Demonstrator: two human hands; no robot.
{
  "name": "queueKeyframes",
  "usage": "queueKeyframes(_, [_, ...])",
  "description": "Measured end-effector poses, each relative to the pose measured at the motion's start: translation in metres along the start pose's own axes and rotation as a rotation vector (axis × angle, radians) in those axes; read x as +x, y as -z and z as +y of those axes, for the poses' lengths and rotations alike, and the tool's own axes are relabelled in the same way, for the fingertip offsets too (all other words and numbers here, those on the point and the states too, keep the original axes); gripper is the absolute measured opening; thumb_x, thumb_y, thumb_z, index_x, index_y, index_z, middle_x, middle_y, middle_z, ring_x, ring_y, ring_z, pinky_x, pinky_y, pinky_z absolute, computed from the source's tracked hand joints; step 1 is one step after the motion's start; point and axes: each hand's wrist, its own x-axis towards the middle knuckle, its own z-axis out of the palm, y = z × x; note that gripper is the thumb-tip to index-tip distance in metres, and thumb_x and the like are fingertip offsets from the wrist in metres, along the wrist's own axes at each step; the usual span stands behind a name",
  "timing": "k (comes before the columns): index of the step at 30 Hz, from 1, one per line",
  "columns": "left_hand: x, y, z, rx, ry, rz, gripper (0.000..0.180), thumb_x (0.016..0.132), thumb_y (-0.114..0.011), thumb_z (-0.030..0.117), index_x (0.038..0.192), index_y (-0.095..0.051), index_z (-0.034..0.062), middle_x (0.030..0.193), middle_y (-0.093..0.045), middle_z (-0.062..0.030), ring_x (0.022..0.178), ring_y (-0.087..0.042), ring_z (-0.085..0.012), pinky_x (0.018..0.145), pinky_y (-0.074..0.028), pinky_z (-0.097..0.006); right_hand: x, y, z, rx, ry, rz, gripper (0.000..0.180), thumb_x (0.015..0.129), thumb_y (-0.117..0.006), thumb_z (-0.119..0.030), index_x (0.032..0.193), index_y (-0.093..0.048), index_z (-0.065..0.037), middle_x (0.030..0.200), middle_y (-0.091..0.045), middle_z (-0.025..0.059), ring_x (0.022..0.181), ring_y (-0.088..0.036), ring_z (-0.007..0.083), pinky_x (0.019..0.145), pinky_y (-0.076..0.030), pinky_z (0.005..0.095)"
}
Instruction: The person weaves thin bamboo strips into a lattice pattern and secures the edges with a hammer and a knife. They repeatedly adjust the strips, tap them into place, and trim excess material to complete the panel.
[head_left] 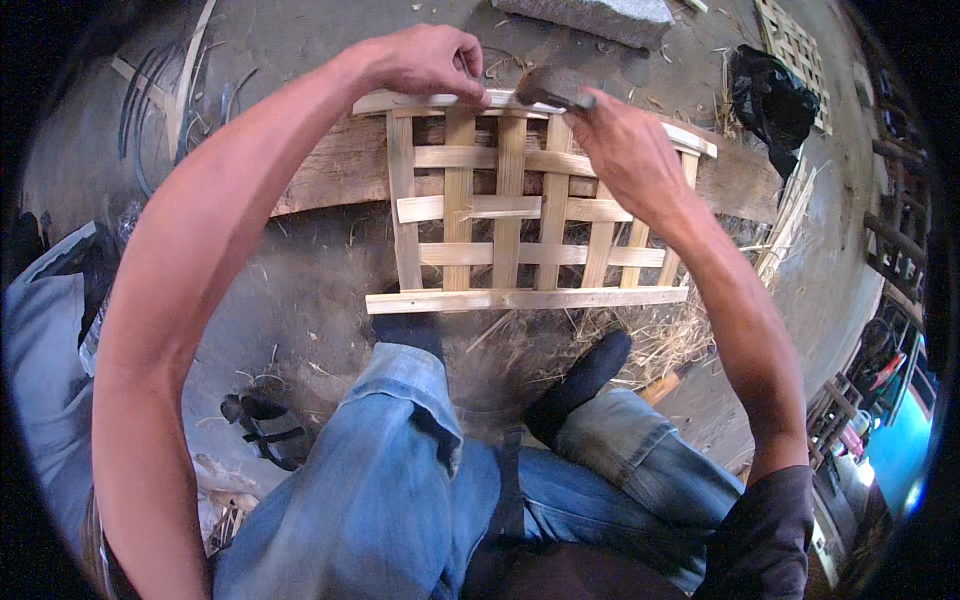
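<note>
A woven panel of pale flat wooden strips (508, 240) leans against a thick wooden plank (330, 178) in front of me, with a pale batten along its top and another along its bottom. My left hand (425, 62) is closed at the top batten, thumb and fingertips pinched together beside it. Whatever lies in that pinch is too small to make out. Gripped in my right hand (628, 150) is a hammer (548, 86), its dark, rusty head just above the same batten, right of my left fingertips. The hammer's handle is mostly hidden by my fingers.
A stone block (595, 18) lies beyond the plank. To the far right are a black plastic bag (770, 95) and another woven panel (800, 55). Straw (650, 345) litters the floor near my right foot. A dark sandal (265, 430) rests at left.
</note>
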Motion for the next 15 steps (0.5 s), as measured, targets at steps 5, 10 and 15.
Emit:
queueKeyframes(5, [0.004, 0.000, -0.003, 0.083, -0.026, -0.004, 0.055, 0.076, -0.079, 0.040, 0.109, -0.061, -0.0001, 0.083, -0.069, -0.0052, 0.080, -0.062, -0.0149, 0.073, -0.049, -0.031, 0.000, 0.002, -0.009, -0.013, -0.065, 0.030, 0.026, 0.098, -0.052, -0.027, 0.104, -0.050, -0.001, 0.075, -0.065, 0.0250, 0.072, -0.064, 0.0457, 0.061, -0.051, 0.0530])
queueKeyframes(10, [0.001, -0.004, -0.014, 0.008, 0.039, -0.042, 0.052, 0.075, -0.079, 0.038, 0.106, -0.060, 0.0005, 0.081, -0.068, -0.0042, 0.074, -0.062, -0.0138, 0.071, -0.049, -0.031, 0.005, 0.008, -0.026, 0.031, -0.075, 0.016, 0.027, 0.098, -0.051, -0.027, 0.104, -0.048, -0.001, 0.072, -0.064, 0.0263, 0.068, -0.062, 0.0482, 0.059, -0.049, 0.0552])
queueKeyframes(15, [0.002, 0.003, 0.001, 0.096, 0.043, -0.043, 0.044, 0.077, -0.078, 0.034, 0.104, -0.064, 0.0027, 0.094, -0.074, -0.0093, 0.084, -0.069, -0.0199, 0.074, -0.053, -0.031, 0.001, -0.001, -0.017, -0.070, -0.152, -0.097, 0.023, 0.098, -0.051, -0.024, 0.104, -0.047, -0.002, 0.071, -0.063, 0.0268, 0.071, -0.062, 0.0478, 0.060, -0.049, 0.0550])
